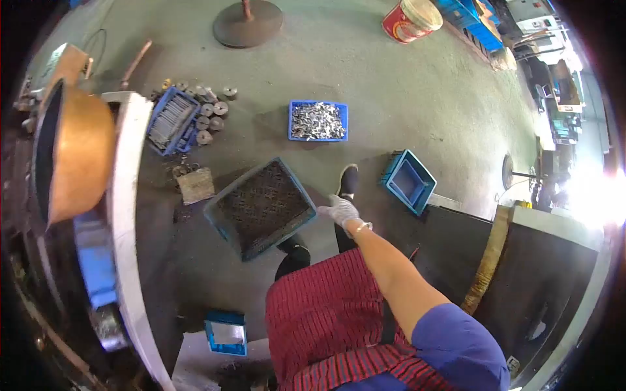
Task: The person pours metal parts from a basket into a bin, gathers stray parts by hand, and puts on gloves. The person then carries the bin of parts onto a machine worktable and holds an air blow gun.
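Note:
My right hand, in a pale glove with a band at the wrist, reaches down and forward from the right. Its fingers are stretched out and apart, pointing at the right corner of a large dark crate. Fingertips and rim meet in the view; I cannot tell whether they touch. The crate has a bluish rim, a brown, dirty inside and a patterned bottom, and sits turned at an angle before my legs. My left hand is out of view.
Beyond the crate, a blue bin holds small shiny metal parts. At left, another blue bin of metal strips stands beside metal cylinders. An empty blue bin lies right of my shoe. A bucket stands farther off.

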